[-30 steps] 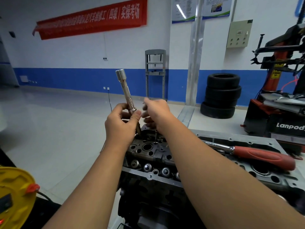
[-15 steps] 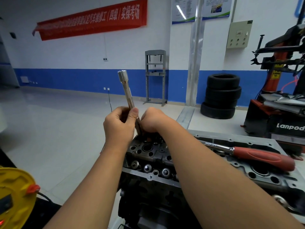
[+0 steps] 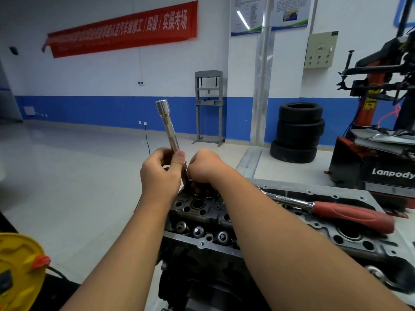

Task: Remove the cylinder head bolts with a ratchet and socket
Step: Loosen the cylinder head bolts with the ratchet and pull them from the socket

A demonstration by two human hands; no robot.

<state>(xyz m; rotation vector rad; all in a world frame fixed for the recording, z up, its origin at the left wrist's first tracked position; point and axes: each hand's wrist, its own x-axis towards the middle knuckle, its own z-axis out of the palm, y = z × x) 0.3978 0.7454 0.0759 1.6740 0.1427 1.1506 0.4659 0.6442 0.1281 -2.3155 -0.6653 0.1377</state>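
Now your left hand (image 3: 160, 176) grips the long extension bar (image 3: 170, 129) low on its shaft, thumb pressed along the metal, and the bar leans a touch to the left with its socket end (image 3: 163, 107) pointing up, much as it did half a second ago. Your right hand (image 3: 203, 167) has dropped since a second back: then its fingers were raised and loosely spread beside the bar, now they curl down tight against the far end of the cylinder head (image 3: 202, 209), knuckles just beside your left thumb. What those fingers pinch is hidden under the hand, so you cannot tell whether a bolt is in them. The bar's lower end disappears between your two hands, right over the head's far edge.

Your ratchet (image 3: 332, 209) has not moved; it lies on the grey gasket face (image 3: 350, 194) to the right of the head, red handle toward the right edge, chrome neck pointing back at your right forearm, well apart from both hands.

Around you: a stack of tyres (image 3: 298, 131) against the blue-banded wall, a grey shop press (image 3: 208, 106) left of it, a tyre changer (image 3: 381, 122) at the right, a red banner (image 3: 121, 30) high up, and a yellow reel (image 3: 18, 270) at the lower left corner.
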